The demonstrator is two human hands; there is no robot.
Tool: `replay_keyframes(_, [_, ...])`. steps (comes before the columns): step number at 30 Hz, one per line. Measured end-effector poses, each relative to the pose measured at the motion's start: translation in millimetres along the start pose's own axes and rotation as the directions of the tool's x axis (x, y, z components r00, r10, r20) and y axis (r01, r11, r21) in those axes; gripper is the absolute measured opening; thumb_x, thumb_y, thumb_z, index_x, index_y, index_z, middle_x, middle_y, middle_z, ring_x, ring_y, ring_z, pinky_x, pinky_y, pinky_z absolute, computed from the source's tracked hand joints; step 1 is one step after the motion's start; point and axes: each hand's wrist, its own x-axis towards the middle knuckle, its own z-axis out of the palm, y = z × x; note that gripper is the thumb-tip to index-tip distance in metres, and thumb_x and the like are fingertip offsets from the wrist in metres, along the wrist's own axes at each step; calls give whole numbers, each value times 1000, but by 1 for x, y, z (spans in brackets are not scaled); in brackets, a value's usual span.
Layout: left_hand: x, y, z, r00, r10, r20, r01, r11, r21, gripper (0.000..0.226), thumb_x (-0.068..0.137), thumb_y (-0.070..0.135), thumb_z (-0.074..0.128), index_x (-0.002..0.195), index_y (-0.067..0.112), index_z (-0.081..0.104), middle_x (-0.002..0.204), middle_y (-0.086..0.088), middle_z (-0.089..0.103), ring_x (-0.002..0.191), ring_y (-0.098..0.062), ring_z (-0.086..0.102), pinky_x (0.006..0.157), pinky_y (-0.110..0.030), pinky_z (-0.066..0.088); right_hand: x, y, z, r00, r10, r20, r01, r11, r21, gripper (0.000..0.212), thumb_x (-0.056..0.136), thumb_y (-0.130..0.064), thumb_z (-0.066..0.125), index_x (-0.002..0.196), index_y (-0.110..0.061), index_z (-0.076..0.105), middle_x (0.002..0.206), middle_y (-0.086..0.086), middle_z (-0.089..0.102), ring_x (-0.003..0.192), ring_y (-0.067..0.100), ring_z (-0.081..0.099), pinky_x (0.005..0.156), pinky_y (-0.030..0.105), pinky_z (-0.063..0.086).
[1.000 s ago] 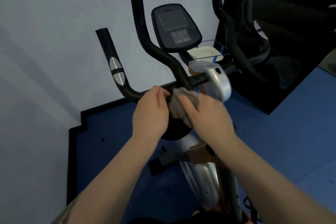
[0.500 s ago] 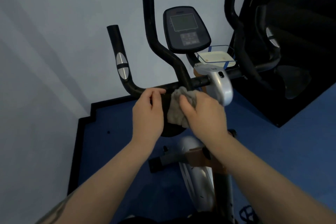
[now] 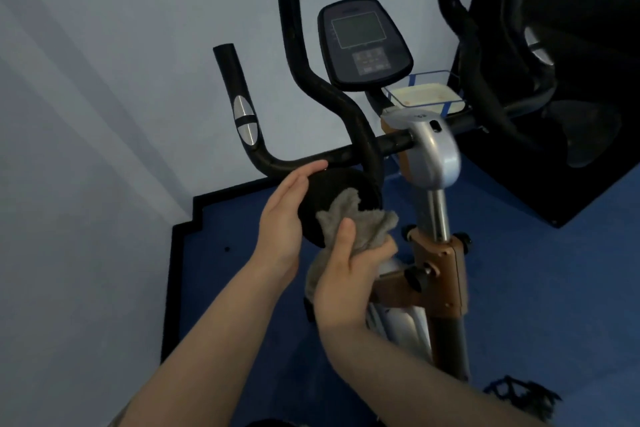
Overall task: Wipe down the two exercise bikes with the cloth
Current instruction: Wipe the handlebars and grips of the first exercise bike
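The right hand (image 3: 346, 274) grips the grey cloth (image 3: 360, 225), thumb pinning it from above; the cloth bunches just past the fingertips, against a round black pad (image 3: 332, 191). The left hand (image 3: 284, 218) lies with fingers straight — flat on the pad's left edge, steadying it. Beyond the fingers stand the handlebars (image 3: 304, 80) and the console (image 3: 363, 42). Judged status: wiping of this bike (image 3: 433, 156) is under way — whether a second bike is done cannot be told.

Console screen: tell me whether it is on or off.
It looks off. The console screen is a flat dull grey with no lit digits or glow; fine detail is too blurred to rule out a faint readout.
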Motion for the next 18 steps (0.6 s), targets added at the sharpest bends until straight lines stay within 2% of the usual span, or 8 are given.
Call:
replay_keyframes(3, [4,1,-10,993,-21,112,24,999,-24,33,102,17,40,123,16,66,119,-3,69,114,-16,63,97,-32,50,19,-9,-5,999,-39,-20,38,999,-38,23,92,-39,52,108,-38,34,113,-7,57,95,-7,59,77,9,47])
replay_keyframes(5, [5,2,-15,986,-29,164,29,1000,1,34,102,18,39,124,18,65,120,-2,69,115,-16,63,100,-34,48,24,-11,-1,989,-105,-104,100,994,-49,22,95,-31,55,104,-36,35,112,-1,57,95,-2,60,76,12,48])
replay_keyframes(7, [5,2,-18,980,-35,195,34,999,10,34,102,20,39,124,20,65,119,-1,69,114,-15,63,100,-34,48,10,-3,14,975,-113,-193,106,993,-50,29,94,-26,59,111,-32,35,118,1,54,100,-4,58,78,9,48])
replay_keyframes(9, [7,1,-21,972,-47,229,46,999,10,33,103,21,39,123,23,66,120,0,69,115,-15,62,100,-33,47,-3,2,24,973,-87,-216,75,995,-64,46,92,-25,62,126,-23,31,128,2,46,110,-4,53,84,6,45])
replay_keyframes(11, [10,-1,-25,962,-50,267,45,999,23,33,103,22,40,123,26,66,121,1,69,115,-12,62,98,-29,46,4,-2,18,973,-107,-202,75,984,-160,56,91,-26,64,131,-15,28,131,4,40,115,4,50,91,9,44])
replay_keyframes(12, [11,-1,-26,959,-41,281,34,999,29,32,103,22,41,124,26,65,120,2,69,115,-11,62,96,-27,46,11,-7,11,967,-156,-201,106,966,-235,54,90,-25,65,129,-14,29,131,5,38,115,5,48,93,11,44])
replay_keyframes(15, [12,-2,-26,957,-22,291,12,999,37,32,103,21,41,126,24,63,121,3,69,115,-10,62,96,-25,47,18,-21,2,906,-386,-174,256,827,-501,41,91,-25,64,117,-18,33,125,0,36,100,-5,41,81,17,44])
replay_keyframes(18, [12,-3,-25,960,-14,281,5,999,32,33,104,21,39,127,22,62,124,2,67,119,-11,59,105,-32,43,13,-27,0,831,-555,-25,402,632,-662,35,86,-21,70,112,-11,49,117,2,40,103,8,47,80,26,47])
